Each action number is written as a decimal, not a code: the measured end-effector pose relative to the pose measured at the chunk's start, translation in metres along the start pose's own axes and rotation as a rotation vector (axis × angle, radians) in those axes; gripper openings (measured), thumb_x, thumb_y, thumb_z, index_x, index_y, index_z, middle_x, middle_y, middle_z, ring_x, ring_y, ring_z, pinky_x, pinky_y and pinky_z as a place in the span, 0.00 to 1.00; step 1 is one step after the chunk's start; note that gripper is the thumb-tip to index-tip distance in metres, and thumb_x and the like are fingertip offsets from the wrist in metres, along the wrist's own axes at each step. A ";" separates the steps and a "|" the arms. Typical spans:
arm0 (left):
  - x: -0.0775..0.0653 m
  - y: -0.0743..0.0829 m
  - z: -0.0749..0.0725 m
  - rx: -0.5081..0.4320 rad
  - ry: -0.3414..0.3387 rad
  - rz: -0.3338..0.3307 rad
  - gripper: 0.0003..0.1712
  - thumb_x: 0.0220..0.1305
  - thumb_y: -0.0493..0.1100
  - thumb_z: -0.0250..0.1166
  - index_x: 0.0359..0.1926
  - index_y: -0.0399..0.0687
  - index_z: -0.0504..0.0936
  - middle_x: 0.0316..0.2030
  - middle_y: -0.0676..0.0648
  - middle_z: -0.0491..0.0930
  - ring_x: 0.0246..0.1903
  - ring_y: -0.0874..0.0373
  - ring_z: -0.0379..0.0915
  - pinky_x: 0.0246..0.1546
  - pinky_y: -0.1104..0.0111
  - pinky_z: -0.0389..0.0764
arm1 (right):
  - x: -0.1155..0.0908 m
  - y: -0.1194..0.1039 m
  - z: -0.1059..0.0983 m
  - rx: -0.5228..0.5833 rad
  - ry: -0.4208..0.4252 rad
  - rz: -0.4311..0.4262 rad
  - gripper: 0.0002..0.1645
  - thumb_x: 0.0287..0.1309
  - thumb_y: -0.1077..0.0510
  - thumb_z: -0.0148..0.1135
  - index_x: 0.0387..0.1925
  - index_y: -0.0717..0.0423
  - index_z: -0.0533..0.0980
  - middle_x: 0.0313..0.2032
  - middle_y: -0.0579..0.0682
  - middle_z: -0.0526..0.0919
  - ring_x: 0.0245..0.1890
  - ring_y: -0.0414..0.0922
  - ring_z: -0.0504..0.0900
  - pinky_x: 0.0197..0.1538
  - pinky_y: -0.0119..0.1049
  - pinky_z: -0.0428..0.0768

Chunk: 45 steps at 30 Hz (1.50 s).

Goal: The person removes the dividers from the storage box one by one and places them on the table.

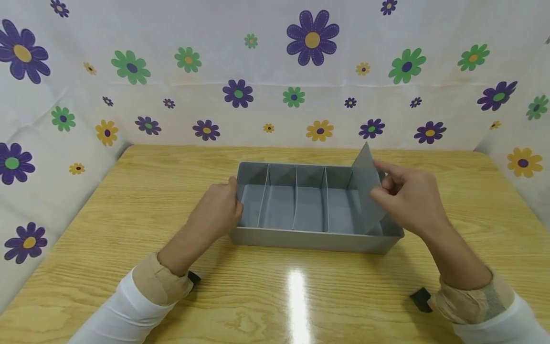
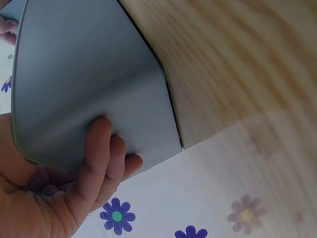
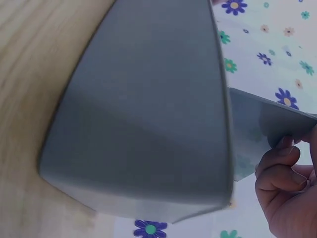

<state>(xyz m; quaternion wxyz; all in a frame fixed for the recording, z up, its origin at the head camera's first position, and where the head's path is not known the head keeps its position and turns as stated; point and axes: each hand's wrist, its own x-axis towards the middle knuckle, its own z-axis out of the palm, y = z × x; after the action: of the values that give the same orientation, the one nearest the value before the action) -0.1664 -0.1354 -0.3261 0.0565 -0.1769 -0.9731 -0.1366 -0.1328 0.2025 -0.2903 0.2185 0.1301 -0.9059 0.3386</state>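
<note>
A long grey box [image 1: 309, 241] is resting on the wood-grained bench [image 1: 240, 296], its open top facing up. Three thin dividers [image 1: 295, 197] are standing crosswise inside it, spaced along the left and middle of its length. The left hand [image 1: 218, 205] is gripping the box's left end, the thumb reaching over the rim while the fingers are pressing against the outside of the end wall, as the left wrist view is showing. The right hand [image 1: 410, 196] is pinching a flat grey panel [image 1: 365, 184] between thumb and forefinger near the box's right end. This panel is leaning, with its top corner rising above the back rim and its lower part reaching down inside the box; whether its bottom edge is sitting in a slot, I cannot tell from these angles. White sleeves [image 1: 124, 306] are covering both forearms, and beige bands [image 1: 159, 282] are wrapping the wrists. Behind the bench, a white cloth [image 1: 266, 62] is hanging, patterned with purple, green and yellow flowers. A bright streak of light is reflecting off the bench in front of the box.
</note>
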 end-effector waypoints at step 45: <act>-0.001 0.000 0.000 -0.029 0.004 -0.012 0.30 0.53 0.33 0.50 0.56 0.18 0.62 0.34 0.30 0.79 0.24 0.56 0.70 0.19 0.65 0.76 | 0.064 0.159 -0.042 -0.378 -0.433 0.251 0.32 0.58 0.57 0.48 0.57 0.78 0.60 0.37 0.71 0.78 0.27 0.52 0.75 0.28 0.45 0.76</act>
<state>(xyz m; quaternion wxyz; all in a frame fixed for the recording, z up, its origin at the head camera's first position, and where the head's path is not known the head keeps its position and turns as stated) -0.1656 -0.1358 -0.3265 0.0550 -0.1718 -0.9719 -0.1515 -0.2366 0.3415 -0.3196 -0.0026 0.0432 -0.9873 0.1530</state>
